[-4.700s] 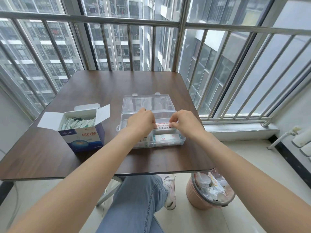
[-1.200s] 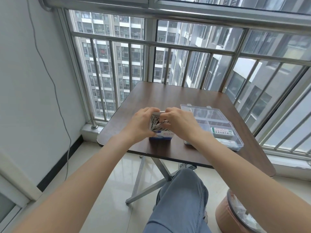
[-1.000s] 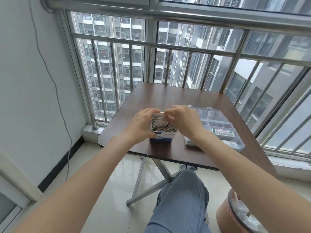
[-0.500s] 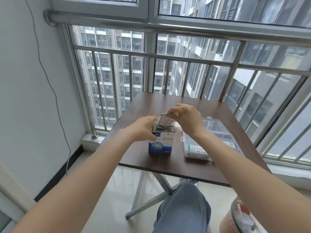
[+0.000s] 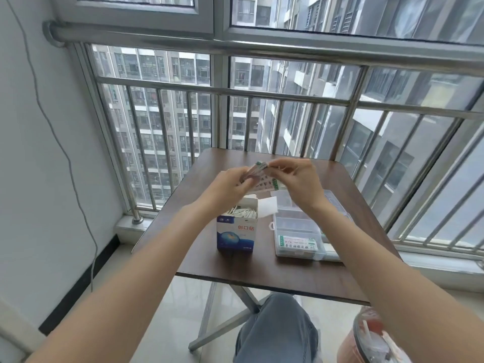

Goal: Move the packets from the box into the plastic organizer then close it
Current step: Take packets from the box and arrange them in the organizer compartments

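Both hands are raised above the dark brown wooden table [image 5: 262, 271], sharing a small bundle of white paper packets with green and red print [image 5: 259, 179]. The left hand [image 5: 230, 187] has its fingers curled round the bundle's near end, and the right hand [image 5: 298, 179] pinches the far end between thumb and fingertips (the exact number of packets in the bundle cannot be told).

Directly below them the blue-and-white cardboard box [image 5: 235, 233] stands upright on the table with its top flaps open, and more white packets [image 5: 242, 213] show inside it. Just beside the box, to its right, lies the clear plastic organizer [image 5: 296, 231] with its lid open. One of its front compartments holds a flat white packet with green edging [image 5: 297, 242].

Beyond the table stands a metal window railing [image 5: 262, 95]. A pink waste bin [image 5: 372, 341] sits on the floor at the lower right, next to a knee in blue jeans [image 5: 275, 328].
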A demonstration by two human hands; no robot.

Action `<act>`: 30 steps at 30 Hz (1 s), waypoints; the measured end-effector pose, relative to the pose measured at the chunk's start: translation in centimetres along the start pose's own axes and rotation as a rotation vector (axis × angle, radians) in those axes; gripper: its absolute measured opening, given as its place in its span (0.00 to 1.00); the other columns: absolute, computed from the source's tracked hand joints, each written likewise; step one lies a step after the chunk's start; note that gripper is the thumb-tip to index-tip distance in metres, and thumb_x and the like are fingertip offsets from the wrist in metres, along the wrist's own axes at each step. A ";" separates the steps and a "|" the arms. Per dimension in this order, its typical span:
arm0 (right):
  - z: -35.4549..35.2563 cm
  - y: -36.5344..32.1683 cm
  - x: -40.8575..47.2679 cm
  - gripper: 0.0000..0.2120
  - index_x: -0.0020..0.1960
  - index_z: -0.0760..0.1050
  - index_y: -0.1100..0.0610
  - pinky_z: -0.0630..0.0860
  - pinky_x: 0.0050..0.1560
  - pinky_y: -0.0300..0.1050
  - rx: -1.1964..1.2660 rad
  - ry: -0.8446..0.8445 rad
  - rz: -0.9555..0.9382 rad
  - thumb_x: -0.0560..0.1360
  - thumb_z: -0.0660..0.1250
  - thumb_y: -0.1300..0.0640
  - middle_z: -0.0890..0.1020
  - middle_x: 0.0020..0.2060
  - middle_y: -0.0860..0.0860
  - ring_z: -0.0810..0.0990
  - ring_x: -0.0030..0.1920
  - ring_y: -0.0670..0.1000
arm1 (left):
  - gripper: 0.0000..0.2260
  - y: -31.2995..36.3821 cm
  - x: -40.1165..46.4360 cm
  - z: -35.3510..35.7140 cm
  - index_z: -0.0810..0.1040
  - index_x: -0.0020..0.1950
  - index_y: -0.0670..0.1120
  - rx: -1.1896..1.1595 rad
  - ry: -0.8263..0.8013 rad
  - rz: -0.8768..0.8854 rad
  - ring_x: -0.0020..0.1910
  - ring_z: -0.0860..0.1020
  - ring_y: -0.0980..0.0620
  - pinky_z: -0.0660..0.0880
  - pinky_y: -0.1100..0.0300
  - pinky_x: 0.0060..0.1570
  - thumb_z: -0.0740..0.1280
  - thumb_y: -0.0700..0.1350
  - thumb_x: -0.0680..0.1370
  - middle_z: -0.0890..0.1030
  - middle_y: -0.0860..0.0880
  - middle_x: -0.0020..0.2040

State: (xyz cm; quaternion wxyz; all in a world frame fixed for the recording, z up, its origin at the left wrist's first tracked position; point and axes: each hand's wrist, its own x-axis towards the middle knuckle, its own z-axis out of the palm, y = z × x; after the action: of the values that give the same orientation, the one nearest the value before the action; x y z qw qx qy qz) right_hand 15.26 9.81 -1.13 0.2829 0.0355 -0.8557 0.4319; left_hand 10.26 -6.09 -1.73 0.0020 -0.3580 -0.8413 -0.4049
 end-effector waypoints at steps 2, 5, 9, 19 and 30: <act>-1.1 -0.1 -0.5 0.05 0.46 0.82 0.57 0.78 0.43 0.44 0.151 -0.003 0.082 0.72 0.70 0.64 0.83 0.37 0.52 0.80 0.38 0.49 | 0.10 0.9 0.3 0.3 0.78 0.52 0.42 -0.110 -0.053 -0.022 0.35 0.79 0.48 0.77 0.58 0.36 0.61 0.45 0.81 0.80 0.46 0.40; -3.1 0.0 -1.6 0.02 0.45 0.81 0.58 0.75 0.35 0.35 0.289 0.020 0.244 0.72 0.71 0.62 0.83 0.38 0.53 0.80 0.38 0.46 | 0.05 2.7 0.3 1.6 0.77 0.51 0.43 -0.456 -0.169 -0.134 0.37 0.83 0.48 0.82 0.54 0.38 0.62 0.42 0.80 0.80 0.44 0.44; -5.6 1.5 -3.6 0.03 0.42 0.79 0.55 0.69 0.31 0.37 0.334 -0.005 0.450 0.71 0.72 0.57 0.83 0.37 0.51 0.77 0.38 0.47 | 0.06 4.3 0.0 4.3 0.76 0.53 0.39 -0.662 -0.171 -0.182 0.34 0.82 0.54 0.81 0.59 0.35 0.65 0.37 0.78 0.79 0.45 0.42; -10.3 5.2 -7.9 0.05 0.41 0.78 0.58 0.79 0.38 0.38 0.369 0.049 0.581 0.69 0.73 0.65 0.83 0.36 0.53 0.81 0.34 0.47 | 0.10 5.7 0.4 11.9 0.76 0.54 0.39 -0.920 -0.068 -0.314 0.36 0.83 0.48 0.82 0.56 0.42 0.69 0.33 0.74 0.83 0.44 0.44; -12.6 8.5 -9.7 0.04 0.44 0.78 0.62 0.77 0.32 0.33 0.360 0.106 0.670 0.71 0.72 0.64 0.81 0.35 0.54 0.80 0.29 0.43 | 0.12 6.5 1.5 16.8 0.76 0.53 0.39 -0.855 -0.119 -0.356 0.40 0.84 0.48 0.81 0.58 0.43 0.72 0.33 0.71 0.83 0.42 0.46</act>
State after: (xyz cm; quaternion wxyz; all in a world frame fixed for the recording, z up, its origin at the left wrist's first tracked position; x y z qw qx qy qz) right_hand 26.54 22.93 -6.38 0.1593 -0.2193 -0.7146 0.6449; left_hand 17.93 8.97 -8.13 -0.2634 -0.1993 -0.6459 -0.6883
